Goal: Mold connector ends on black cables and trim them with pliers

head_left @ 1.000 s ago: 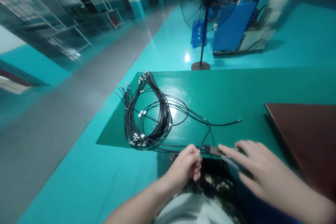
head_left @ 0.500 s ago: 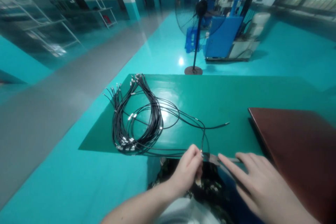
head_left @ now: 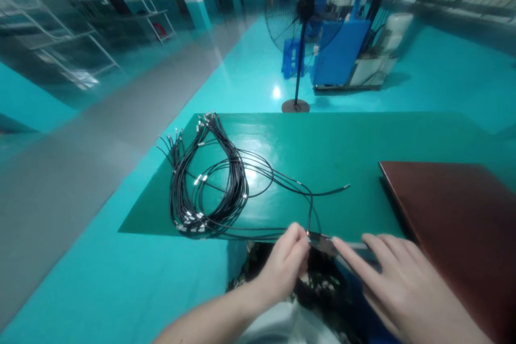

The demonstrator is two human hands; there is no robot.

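My left hand point(head_left: 288, 258) is closed in a pinch at the table's front edge. Its fingertips hold the end of a black cable point(head_left: 310, 209), which runs up onto the table from a small metal fitting. My right hand point(head_left: 397, 274) reaches in from the right, index finger stretched toward the left hand. Under that finger is a dark, flat, blade-like tool point(head_left: 322, 244); it is blurred, and its exact kind cannot be told. The tool's far end is close to the fitting. A big coil of black cables point(head_left: 239, 177) with silvery end fittings lies at left on the green table.
The green tabletop point(head_left: 346, 145) carries a brown board point(head_left: 447, 199) at right. Several loose cable loops spread from the coil, one cable end point(head_left: 347, 187) pointing right. Beyond the table stand a black pedestal fan point(head_left: 300, 59) and a blue machine point(head_left: 341, 54).
The view has shifted slightly. The tool between my hands looks darker and turned a little. My left hand keeps its pinch on the cable, and the coil lies as before.
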